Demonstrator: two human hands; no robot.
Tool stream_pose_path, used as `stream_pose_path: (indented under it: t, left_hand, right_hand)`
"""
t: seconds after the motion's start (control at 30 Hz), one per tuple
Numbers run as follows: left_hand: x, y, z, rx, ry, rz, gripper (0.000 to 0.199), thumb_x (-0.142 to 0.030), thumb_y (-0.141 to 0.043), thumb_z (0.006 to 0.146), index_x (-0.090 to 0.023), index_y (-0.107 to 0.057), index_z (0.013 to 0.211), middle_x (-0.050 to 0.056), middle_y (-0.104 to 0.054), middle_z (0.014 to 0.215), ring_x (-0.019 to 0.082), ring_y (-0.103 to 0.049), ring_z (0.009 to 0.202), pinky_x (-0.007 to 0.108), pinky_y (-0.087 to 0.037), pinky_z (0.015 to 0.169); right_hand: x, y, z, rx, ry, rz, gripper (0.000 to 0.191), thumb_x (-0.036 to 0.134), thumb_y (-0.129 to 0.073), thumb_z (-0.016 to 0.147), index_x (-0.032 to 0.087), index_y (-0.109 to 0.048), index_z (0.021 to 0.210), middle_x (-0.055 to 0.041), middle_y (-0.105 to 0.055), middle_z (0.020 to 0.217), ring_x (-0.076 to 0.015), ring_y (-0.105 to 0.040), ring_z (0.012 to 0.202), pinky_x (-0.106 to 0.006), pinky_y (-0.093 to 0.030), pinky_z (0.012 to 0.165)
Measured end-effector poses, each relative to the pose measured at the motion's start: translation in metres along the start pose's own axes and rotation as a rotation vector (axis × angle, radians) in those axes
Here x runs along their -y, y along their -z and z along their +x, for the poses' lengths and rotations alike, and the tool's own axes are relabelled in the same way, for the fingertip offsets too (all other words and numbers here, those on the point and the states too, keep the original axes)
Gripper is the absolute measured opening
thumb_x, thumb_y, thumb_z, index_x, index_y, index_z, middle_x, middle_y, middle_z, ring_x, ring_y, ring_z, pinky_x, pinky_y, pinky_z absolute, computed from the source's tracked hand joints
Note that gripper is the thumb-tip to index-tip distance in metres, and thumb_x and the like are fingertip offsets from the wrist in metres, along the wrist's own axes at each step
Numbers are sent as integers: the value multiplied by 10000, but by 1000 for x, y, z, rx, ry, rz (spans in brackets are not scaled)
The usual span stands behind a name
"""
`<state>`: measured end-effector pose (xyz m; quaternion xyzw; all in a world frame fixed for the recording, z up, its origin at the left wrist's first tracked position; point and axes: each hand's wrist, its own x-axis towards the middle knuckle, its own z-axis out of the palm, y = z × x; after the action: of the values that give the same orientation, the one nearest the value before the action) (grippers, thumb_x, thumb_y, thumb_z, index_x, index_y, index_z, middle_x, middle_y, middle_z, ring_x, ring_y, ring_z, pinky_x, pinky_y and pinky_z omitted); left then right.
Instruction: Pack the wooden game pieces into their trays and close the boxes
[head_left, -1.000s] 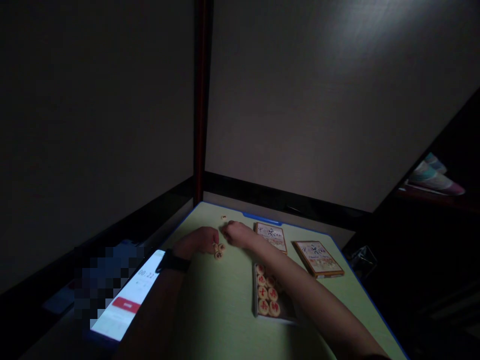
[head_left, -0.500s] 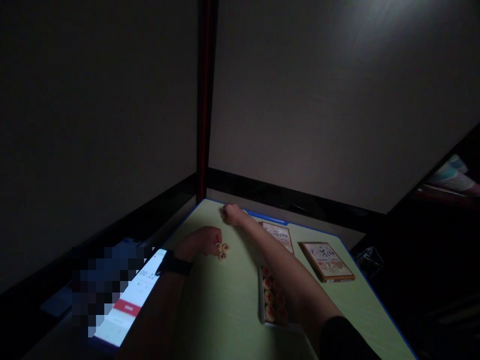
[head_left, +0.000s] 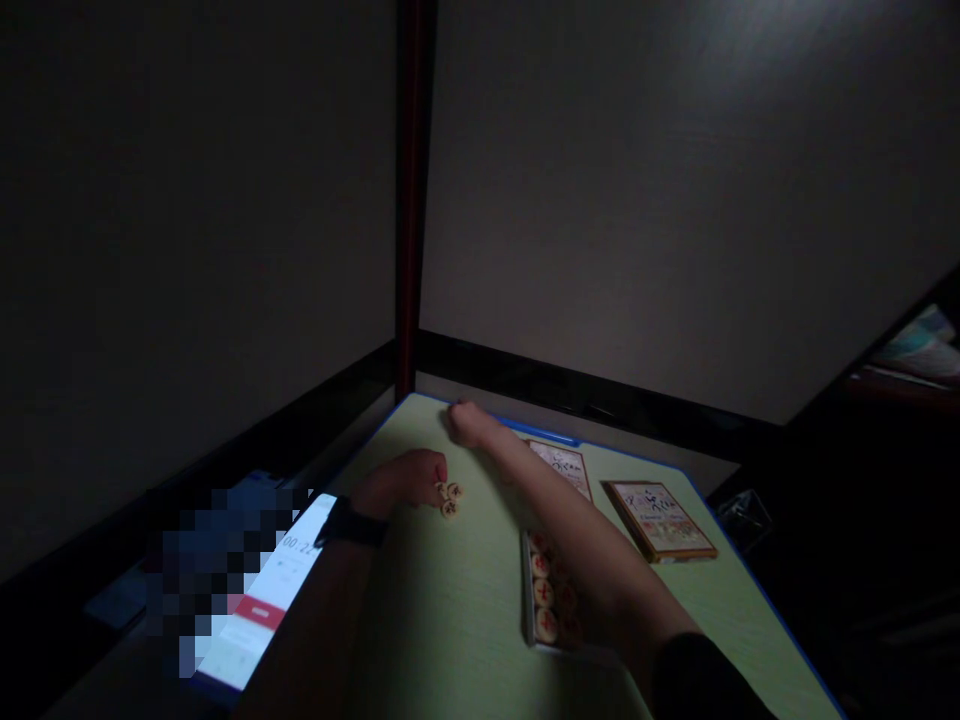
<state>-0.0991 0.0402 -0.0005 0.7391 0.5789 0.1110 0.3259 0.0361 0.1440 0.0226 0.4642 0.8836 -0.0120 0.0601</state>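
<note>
My left hand, a dark band on its wrist, is closed over the left part of the table. Several small round Chinese chess pieces with dark characters show at its thumb and fingertips, partly covered by the hand. My right hand is curled near the table's far edge, and its fingers hide whatever they may hold. Under my right forearm lies an open tray with rows of round pieces marked in red; the arm hides its right part.
A lit phone showing a timer lies left of the table. Two flat printed box pieces, one behind my right arm and one to the right, rest on the green table. Walls stand behind and to the left.
The view has shifted slightly. My right hand remains curled by the far edge, and my left hand stays at the Chinese chess pieces, which sit slightly differently against its fingers.
</note>
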Motion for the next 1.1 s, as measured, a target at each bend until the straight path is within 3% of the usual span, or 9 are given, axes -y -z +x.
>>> stream_pose_path:
  t: [0.17, 0.4, 0.63, 0.7, 0.77, 0.83, 0.9, 1.0, 1.1]
  left_hand:
    - [2, -3, 1, -28, -23, -28, 253, -217, -688, 550, -177, -636, 794, 3, -658, 737, 181, -587, 664, 241, -373, 570]
    - [0, -3, -1, -68, -44, 24, 183, -237, -667, 604, -166, -640, 771, 19, -671, 754, 194, -598, 704, 254, -381, 599]
    - [-1, -1, -3, -64, -20, -39, 195, -195, -643, 623, -160, -657, 815, 36, -682, 779, 215, -623, 710, 285, -438, 640]
    - [-2, 1, -3, -139, -65, -73, 223, -170, -642, 633, -162, -667, 854, 51, -697, 849, 227, -640, 775, 294, -462, 694]
    - [-3, 4, 0, -314, -99, -118, 229, -127, -622, 647, -156, -670, 869, 72, -703, 896, 241, -649, 859, 305, -477, 773]
    - [-8, 7, 4, -508, -92, -138, 234, -91, -579, 678, -142, -668, 889, 109, -705, 953, 261, -640, 976, 328, -473, 878]
    - [-16, 7, 9, -617, -65, -189, 234, -99, -541, 735, -140, -665, 929, 132, -702, 1026, 266, -617, 1073, 351, -456, 958]
    - [-35, -3, 12, -488, -77, -553, 205, -216, -515, 853, -155, -659, 984, 114, -712, 1042, 234, -660, 986, 357, -501, 915]
    - [-57, -22, 10, -88, -155, -1071, 257, -348, -566, 894, -128, -651, 996, 122, -730, 970, 204, -695, 856, 358, -541, 872]
  right_hand:
    - [-14, 4, 5, -75, -54, 28, 304, 203, -462, 989, 115, -640, 1218, -181, -639, 1258, -249, -614, 1144, -294, -478, 904]
    - [-21, -15, 4, -18, -66, 44, 355, 360, -623, 950, 181, -587, 1255, -90, -607, 1254, -231, -629, 1065, -434, -552, 885]
    - [-15, -15, -6, -34, -26, 64, 270, 289, -595, 962, 130, -628, 1177, -132, -647, 1184, -246, -643, 1058, -381, -535, 868]
    - [-11, -12, -16, -74, 4, 75, 223, 229, -544, 972, 101, -643, 1125, -178, -670, 1139, -261, -655, 1052, -339, -510, 848]
    - [-8, -8, -31, -128, 43, 91, 240, 216, -502, 981, 99, -620, 1154, -197, -666, 1156, -259, -656, 1049, -322, -490, 846]
    - [-8, -3, -52, -183, 83, 108, 265, 216, -480, 990, 117, -578, 1215, -182, -653, 1198, -239, -642, 1072, -313, -471, 881]
    - [-11, 1, -77, -245, 131, 138, 272, 204, -482, 988, 135, -549, 1243, -154, -647, 1214, -215, -623, 1100, -302, -455, 921]
    - [-20, 3, -120, -425, 242, 279, 288, 190, -540, 953, 133, -533, 1236, -140, -669, 1138, -212, -645, 1008, -320, -485, 883]
    - [-29, -2, -158, -530, 274, 344, 278, 202, -541, 959, 149, -533, 1231, -133, -672, 1134, -217, -646, 1011, -335, -504, 876]
